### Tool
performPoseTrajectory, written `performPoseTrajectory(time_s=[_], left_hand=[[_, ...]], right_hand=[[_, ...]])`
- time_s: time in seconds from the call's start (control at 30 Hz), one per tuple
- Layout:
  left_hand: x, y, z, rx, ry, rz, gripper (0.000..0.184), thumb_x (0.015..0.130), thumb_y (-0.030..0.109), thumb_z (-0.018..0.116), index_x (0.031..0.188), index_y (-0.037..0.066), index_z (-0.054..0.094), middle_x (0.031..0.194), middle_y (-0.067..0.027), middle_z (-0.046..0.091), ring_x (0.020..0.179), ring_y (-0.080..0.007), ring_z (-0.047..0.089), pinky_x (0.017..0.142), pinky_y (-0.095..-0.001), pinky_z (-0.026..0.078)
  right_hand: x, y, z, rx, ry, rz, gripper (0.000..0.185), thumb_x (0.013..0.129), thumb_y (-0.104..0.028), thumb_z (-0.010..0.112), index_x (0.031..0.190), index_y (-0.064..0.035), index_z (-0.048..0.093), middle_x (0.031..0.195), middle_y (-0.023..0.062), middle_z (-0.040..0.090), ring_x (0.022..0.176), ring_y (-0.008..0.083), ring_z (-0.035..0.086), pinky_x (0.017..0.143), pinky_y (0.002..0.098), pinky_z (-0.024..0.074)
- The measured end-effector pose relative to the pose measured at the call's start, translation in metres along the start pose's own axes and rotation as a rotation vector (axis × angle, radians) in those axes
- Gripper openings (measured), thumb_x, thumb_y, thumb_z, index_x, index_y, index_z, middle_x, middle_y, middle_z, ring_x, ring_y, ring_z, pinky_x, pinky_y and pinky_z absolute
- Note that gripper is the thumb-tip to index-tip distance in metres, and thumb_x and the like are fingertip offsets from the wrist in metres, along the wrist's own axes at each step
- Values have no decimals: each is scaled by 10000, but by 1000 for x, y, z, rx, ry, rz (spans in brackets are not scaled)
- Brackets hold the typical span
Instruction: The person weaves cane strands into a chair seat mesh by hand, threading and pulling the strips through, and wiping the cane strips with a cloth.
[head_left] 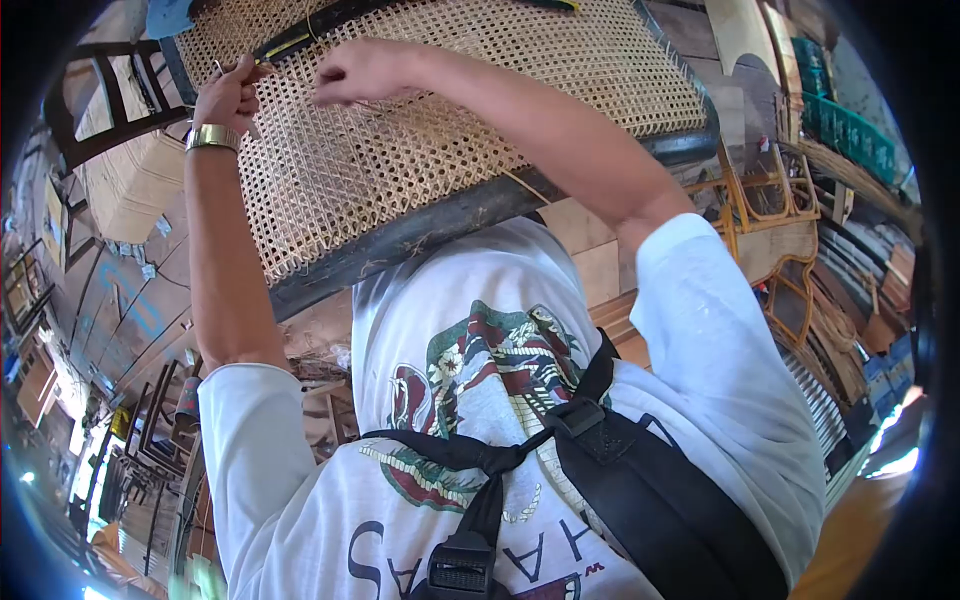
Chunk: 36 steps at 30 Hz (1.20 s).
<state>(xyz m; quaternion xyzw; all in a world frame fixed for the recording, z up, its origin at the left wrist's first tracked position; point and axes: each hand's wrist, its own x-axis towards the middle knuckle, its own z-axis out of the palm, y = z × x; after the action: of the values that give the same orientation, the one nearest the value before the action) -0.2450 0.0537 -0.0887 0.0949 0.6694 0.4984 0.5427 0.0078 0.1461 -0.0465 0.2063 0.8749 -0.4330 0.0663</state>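
A woven cane panel (400,150) with an open lattice stretches across a dark wooden frame (420,235) before me. My left hand (228,98), a gold watch (213,138) on its wrist, is at the panel's left edge, fingers curled in a pinch. What sits between those fingertips is too small to make out. Over the weave, my right hand (362,72) is closed with its fingers bent down; a thin strand seems to show beneath it, but its grip is hidden. One loose cane strand (525,187) sticks out over the near rail.
A dark bar (320,28) crosses the panel's far part. To the left are a dark chair frame (110,95) and a cardboard-coloured box (135,190). Rattan chair frames (770,220) and a green crate (850,135) stand on the right.
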Motion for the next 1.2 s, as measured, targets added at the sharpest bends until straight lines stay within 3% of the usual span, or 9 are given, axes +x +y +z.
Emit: performPoseTrajectory(time_s=[0.13, 0.3, 0.5, 0.57, 0.67, 0.8, 0.9, 0.97, 1.2], left_hand=[[-10, -8, 0, -30, -9, -12, 193, 998, 230, 661, 964, 59, 580, 875, -73, 728, 506, -38, 388, 412, -199, 307], [-9, -20, -5, 5, -66, -42, 183, 1000, 244, 657, 929, 82, 609, 778, 14, 604, 504, -19, 362, 417, -188, 258], [-2, -16, -11, 208, 98, -53, 251, 861, 262, 827, 951, 79, 681, 825, -1, 675, 552, -47, 429, 456, -212, 320], [14, -27, -20, 660, 159, 163, 255, 789, 304, 851, 856, 90, 730, 817, -48, 729, 622, -123, 596, 569, -303, 493], [4, -21, -8, 1043, 364, 247, 281, 750, 349, 845, 855, 114, 733, 813, -57, 735, 719, -190, 678, 703, -351, 545], [-11, -14, -3, 973, 425, 229, 273, 743, 366, 827, 848, 134, 728, 815, -80, 740, 776, -262, 704, 752, -393, 554], [-12, -16, -11, 1256, 560, 326, 236, 764, 334, 798, 861, 136, 713, 955, -157, 712, 945, -347, 668, 854, -461, 530], [-13, -19, -14, 1266, 573, 350, 242, 769, 336, 797, 874, 135, 712, 983, -165, 699, 967, -349, 659, 868, -466, 523], [-7, -29, -29, 1235, 572, 443, 282, 773, 406, 798, 878, 154, 729, 1089, -161, 695, 998, -351, 660, 873, -450, 516]], right_hand=[[-71, 15, -22, 142, -235, 52, 275, 929, -317, 697, 980, -47, 716, 888, 92, 727, 793, 218, 677, 727, 370, 526], [-103, 10, -24, 193, -197, 21, 189, 884, -203, 681, 926, -19, 688, 795, 105, 694, 741, 212, 658, 707, 364, 517], [-107, 0, -15, 220, -52, 116, 174, 846, -167, 680, 901, -2, 688, 801, 112, 698, 736, 205, 658, 699, 357, 515], [-108, -6, -16, 243, -43, 170, 177, 852, -167, 672, 903, 3, 685, 811, 120, 699, 732, 208, 652, 702, 363, 512], [-103, -9, -9, 225, 15, 200, 177, 852, -169, 674, 905, -1, 687, 809, 119, 697, 732, 214, 655, 706, 364, 512], [-91, -5, 0, 217, 61, 215, 174, 847, -164, 676, 901, 0, 687, 821, 126, 701, 741, 224, 662, 715, 369, 515], [-72, -4, 3, 150, 44, 171, 165, 838, -160, 679, 889, -4, 689, 823, 135, 708, 741, 234, 672, 714, 377, 523], [-60, -5, -2, 180, -92, 192, 147, 824, -149, 686, 875, -11, 690, 806, 138, 709, 722, 238, 672, 703, 376, 528], [-53, 1, 3, 171, -72, 123, 146, 834, -155, 697, 852, -11, 683, 780, 117, 708, 711, 226, 670, 675, 375, 526]])
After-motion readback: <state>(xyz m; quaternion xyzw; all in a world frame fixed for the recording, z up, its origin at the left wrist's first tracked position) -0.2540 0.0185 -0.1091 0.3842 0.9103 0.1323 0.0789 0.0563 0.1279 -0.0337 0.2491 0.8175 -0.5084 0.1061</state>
